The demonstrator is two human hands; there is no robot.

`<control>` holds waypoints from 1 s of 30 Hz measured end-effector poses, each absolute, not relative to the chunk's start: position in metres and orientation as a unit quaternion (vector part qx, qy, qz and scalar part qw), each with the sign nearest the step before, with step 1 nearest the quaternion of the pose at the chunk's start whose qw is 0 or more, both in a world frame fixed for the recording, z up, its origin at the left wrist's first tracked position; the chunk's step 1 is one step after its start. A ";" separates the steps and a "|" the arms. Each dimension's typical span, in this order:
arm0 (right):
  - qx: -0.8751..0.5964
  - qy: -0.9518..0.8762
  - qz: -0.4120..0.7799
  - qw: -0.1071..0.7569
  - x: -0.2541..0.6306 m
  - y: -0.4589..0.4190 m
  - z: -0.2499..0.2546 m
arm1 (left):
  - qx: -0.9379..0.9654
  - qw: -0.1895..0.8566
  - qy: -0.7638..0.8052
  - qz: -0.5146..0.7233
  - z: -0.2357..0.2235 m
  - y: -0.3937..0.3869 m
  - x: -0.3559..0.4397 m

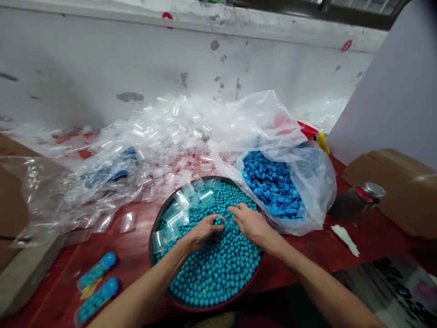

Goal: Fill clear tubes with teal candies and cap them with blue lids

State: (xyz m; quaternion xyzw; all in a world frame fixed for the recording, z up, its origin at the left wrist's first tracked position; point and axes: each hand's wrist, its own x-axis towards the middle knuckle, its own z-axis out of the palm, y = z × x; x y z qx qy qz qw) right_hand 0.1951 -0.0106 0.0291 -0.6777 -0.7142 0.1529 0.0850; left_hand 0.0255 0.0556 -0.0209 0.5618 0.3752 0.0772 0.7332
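Note:
A round tray with a dark wall and red rim is heaped with small turquoise balls. Over the middle of it, my left hand is closed, with turquoise balls showing at its fingertips, apparently in a small clear plastic case mostly hidden by the fingers. My right hand faces it from the right, fingers bent and close together just above the balls; what they hold, if anything, is blurred. Several clear flat plastic cases lie on the balls along the tray's upper left.
A clear bag of blue plastic caps stands behind right. Clear cases pile up behind the tray. Two blue-capped, ball-filled cases lie front left. At right are a dark flask and a cardboard box.

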 end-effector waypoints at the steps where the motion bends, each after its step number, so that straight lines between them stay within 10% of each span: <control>1: -0.694 -0.705 0.112 0.094 0.204 -0.010 0.036 | 0.505 0.776 0.368 0.090 -0.021 0.056 0.025; 9: -0.711 -0.697 0.074 0.061 0.284 0.024 0.011 | 0.374 0.847 0.361 0.108 -0.018 0.054 0.020; 15: -0.739 -0.624 -0.049 0.250 0.294 0.008 0.015 | 0.351 0.837 0.393 0.146 -0.012 0.047 0.013; 19: -0.708 -0.586 0.119 0.375 0.249 -0.007 0.019 | 0.335 0.838 0.395 0.172 -0.005 0.043 0.010; 22: -0.676 -0.617 0.245 0.321 0.212 -0.012 0.004 | 0.330 0.841 0.381 0.197 0.001 0.039 0.006; 30: -0.650 -0.758 0.023 0.039 0.183 -0.016 -0.003 | 0.325 0.824 0.390 0.251 -0.001 0.026 -0.013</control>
